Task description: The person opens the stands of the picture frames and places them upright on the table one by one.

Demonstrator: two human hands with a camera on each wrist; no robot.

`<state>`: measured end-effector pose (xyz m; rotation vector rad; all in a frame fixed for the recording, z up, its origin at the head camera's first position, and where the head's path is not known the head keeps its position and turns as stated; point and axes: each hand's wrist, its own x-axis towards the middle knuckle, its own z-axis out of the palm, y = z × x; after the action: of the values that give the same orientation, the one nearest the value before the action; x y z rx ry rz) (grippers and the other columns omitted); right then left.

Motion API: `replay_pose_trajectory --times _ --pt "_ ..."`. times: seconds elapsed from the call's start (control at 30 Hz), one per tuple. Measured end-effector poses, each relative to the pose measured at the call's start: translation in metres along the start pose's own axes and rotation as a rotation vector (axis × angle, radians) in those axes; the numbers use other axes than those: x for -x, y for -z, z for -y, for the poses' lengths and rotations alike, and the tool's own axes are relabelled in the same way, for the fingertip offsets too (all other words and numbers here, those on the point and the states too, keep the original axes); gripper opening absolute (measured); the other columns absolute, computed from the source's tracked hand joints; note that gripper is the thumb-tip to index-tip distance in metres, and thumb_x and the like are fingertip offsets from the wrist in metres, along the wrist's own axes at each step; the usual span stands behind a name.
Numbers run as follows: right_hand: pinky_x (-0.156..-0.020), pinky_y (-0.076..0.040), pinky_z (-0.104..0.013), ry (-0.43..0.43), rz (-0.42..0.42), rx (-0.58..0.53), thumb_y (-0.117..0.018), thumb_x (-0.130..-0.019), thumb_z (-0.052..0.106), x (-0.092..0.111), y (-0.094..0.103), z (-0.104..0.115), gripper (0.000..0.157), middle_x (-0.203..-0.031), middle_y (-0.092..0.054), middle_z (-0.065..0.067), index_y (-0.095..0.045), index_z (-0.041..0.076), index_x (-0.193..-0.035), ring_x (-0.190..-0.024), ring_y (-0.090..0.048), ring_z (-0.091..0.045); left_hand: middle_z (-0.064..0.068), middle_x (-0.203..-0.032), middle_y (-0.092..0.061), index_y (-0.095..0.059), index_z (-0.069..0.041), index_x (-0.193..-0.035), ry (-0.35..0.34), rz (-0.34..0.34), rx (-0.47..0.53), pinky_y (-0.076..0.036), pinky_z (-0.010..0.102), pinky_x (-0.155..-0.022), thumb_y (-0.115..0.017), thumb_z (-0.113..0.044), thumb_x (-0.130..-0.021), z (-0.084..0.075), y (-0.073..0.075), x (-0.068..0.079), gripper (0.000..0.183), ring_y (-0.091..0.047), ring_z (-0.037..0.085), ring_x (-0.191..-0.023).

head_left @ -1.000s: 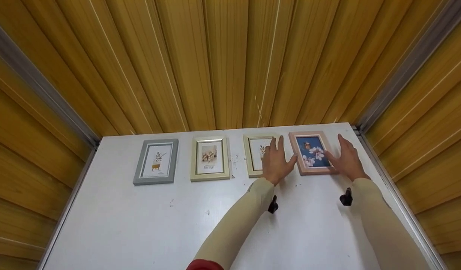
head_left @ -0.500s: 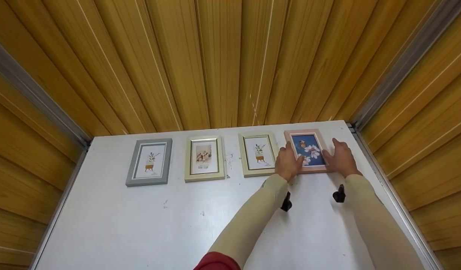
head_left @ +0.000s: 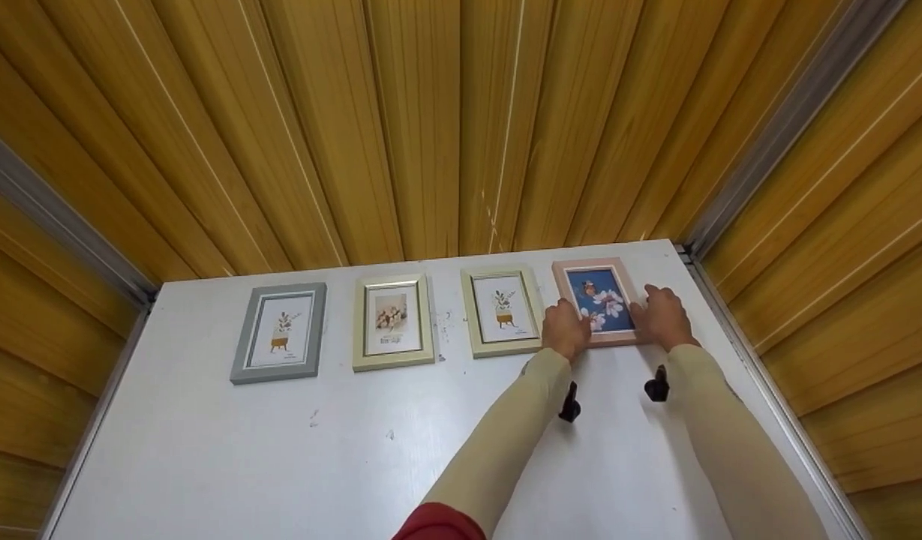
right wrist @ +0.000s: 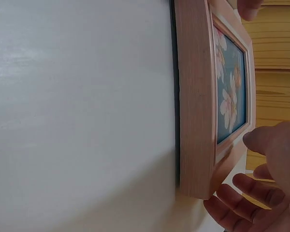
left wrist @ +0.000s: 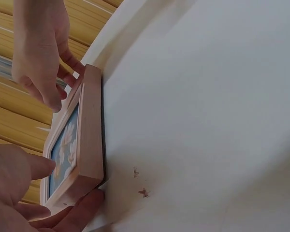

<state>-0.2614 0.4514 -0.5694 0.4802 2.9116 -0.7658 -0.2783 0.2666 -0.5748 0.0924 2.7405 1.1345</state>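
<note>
The pink picture frame (head_left: 626,289), with a blue picture of a bird and white blossoms, lies against the white board at the far right of a row. My left hand (head_left: 566,330) grips its left side. In the left wrist view, the left thumb (left wrist: 41,166) lies over the front and fingers curl at the edge. On the opposite side, my right hand (head_left: 663,319) holds the frame. The right wrist view shows the right thumb (right wrist: 258,137) on the front border and the other fingers at the side edge.
Two cream picture frames, one with a flower photo (head_left: 359,330) and one with a potted plant (head_left: 472,319), stand left of the pink one. Farther left is a grey frame (head_left: 247,337). Yellow wood-patterned panels (head_left: 430,135) border the board (head_left: 355,465).
Both hands have closed in on the pink picture frame and taken hold of its sides. The left hand moved right, off the neighbouring cream frame. The head view has shifted slightly.
</note>
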Motion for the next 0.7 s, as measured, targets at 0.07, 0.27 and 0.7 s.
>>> replay_pose_trajectory --times 0.07,0.27,0.7 --pt "-0.111 -0.036 -0.064 -0.008 0.001 -0.009 -0.049 -0.107 0.024 0.001 -0.001 -0.001 0.062 -0.136 -0.046 -0.038 -0.032 -0.016 -0.150 -0.129 -0.046 -0.053 0.013 -0.101 -0.071 -0.069 -0.001 -0.110 0.013 -0.001 0.010 -0.057 0.036 -0.085 -0.074 -0.025 -0.095 0.001 0.000 -0.001 0.029 -0.071 0.025 -0.097" --pt "-0.108 -0.038 -0.063 -0.019 0.015 -0.018 -0.048 -0.107 0.023 0.002 -0.003 -0.002 0.059 -0.138 -0.047 -0.039 -0.035 -0.018 -0.148 -0.128 -0.049 -0.052 0.008 -0.087 -0.071 -0.071 -0.004 -0.095 0.037 -0.004 0.052 -0.056 0.036 -0.073 -0.075 -0.021 -0.094 0.001 -0.003 -0.005 0.018 -0.067 0.018 -0.079" --pt "-0.099 -0.047 -0.058 -0.042 0.000 -0.005 -0.053 -0.106 0.017 0.005 -0.011 0.000 0.043 -0.128 -0.059 -0.035 -0.054 -0.017 -0.132 -0.112 -0.061 -0.044 0.010 -0.085 -0.074 -0.074 -0.005 -0.088 0.011 -0.074 -0.011 -0.058 0.036 -0.067 -0.078 -0.011 -0.087 0.000 -0.010 -0.007 0.007 -0.073 0.021 -0.079"
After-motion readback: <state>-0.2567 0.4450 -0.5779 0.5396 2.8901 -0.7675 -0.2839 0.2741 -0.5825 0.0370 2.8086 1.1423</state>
